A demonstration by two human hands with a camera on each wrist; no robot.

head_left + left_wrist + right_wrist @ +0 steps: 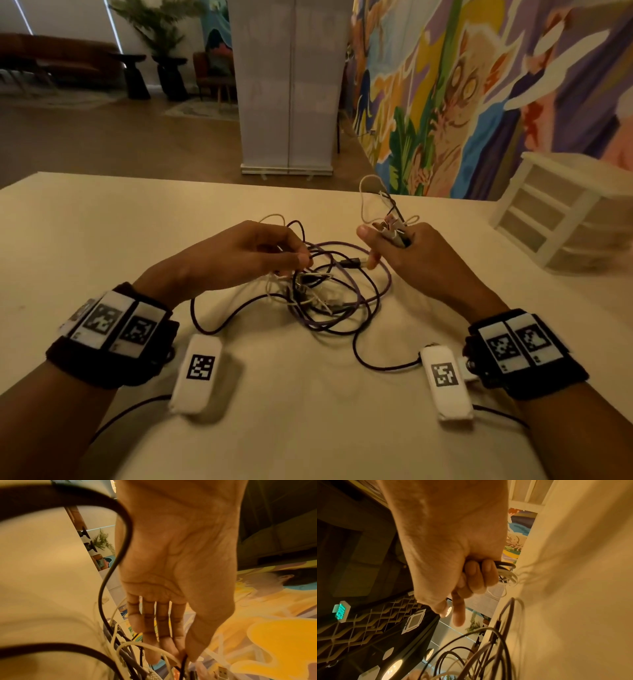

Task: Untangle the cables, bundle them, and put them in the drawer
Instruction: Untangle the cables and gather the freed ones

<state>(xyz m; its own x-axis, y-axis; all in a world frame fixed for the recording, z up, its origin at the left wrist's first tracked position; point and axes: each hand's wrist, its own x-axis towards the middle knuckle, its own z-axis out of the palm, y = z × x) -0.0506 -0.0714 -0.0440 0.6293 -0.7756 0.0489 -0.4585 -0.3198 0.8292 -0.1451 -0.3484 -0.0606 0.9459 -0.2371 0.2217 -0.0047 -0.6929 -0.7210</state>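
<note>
Cables (329, 291): tangled between my hands. Right hand (411, 253) grips gathered ends; left hand (239, 253) pinches strand. Unbundled; drawer unit (561, 212) unused.

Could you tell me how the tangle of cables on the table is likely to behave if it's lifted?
The tangle of cables is probably floppy: its thin strands lie in loose loops. It would likely rise as one clump, since the strands cross. The left hand pinches one strand, so pulling may tighten the knot.
</note>
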